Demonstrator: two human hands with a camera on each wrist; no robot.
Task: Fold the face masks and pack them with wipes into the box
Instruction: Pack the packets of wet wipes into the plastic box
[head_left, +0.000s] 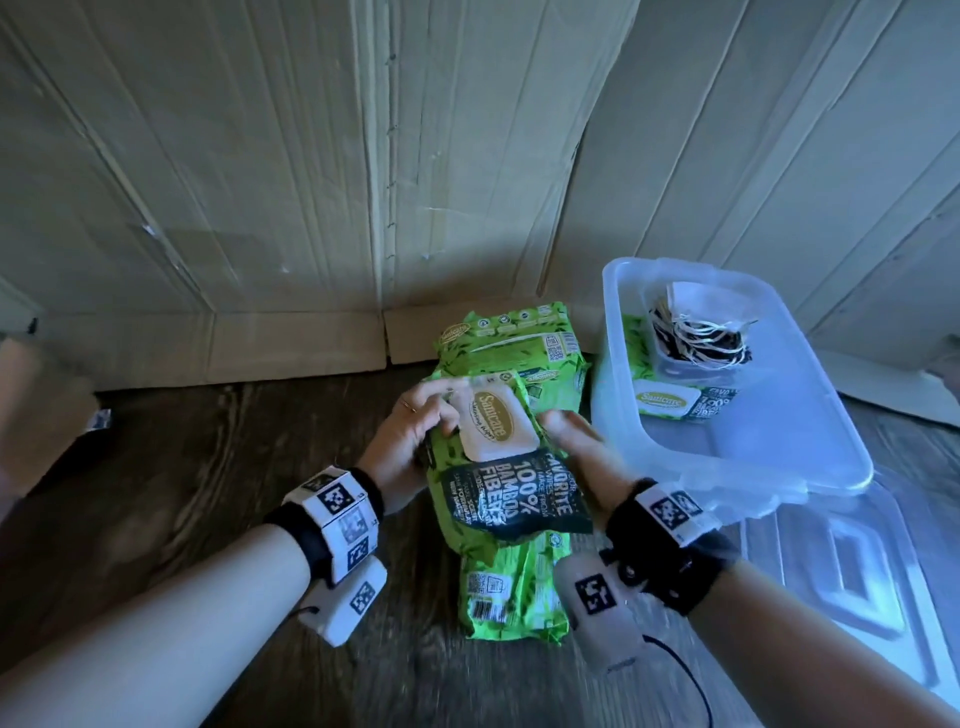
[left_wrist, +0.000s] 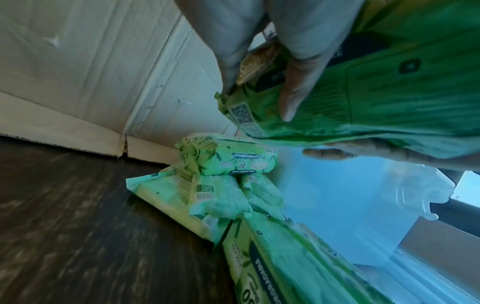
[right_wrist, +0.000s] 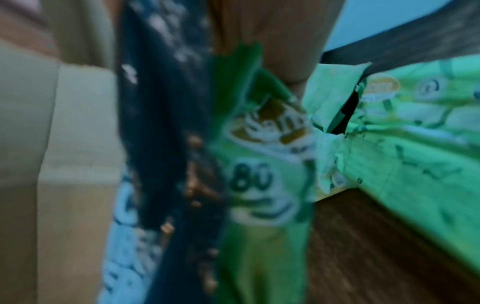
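Observation:
Both hands hold one green wipes pack (head_left: 498, 467) with a white lid above the wooden floor. My left hand (head_left: 415, 431) grips its left edge, thumb on the lid; the left wrist view shows the fingers (left_wrist: 298, 82) curled round the pack (left_wrist: 389, 92). My right hand (head_left: 571, 441) grips the right edge. In the right wrist view the held pack (right_wrist: 246, 185) is blurred. More green wipes packs (head_left: 514, 343) lie stacked on the floor behind and below (head_left: 509, 592). The clear plastic box (head_left: 810, 447) at right holds a wipes pack (head_left: 670, 400) and folded face masks (head_left: 696, 338).
A cardboard wall (head_left: 311, 182) stands behind the packs. The box's clear lid (head_left: 852, 582) lies on the floor at the near right. Dark wooden floor (head_left: 208, 467) spreads to the left. A blurred brown shape (head_left: 36, 415) is at the far left edge.

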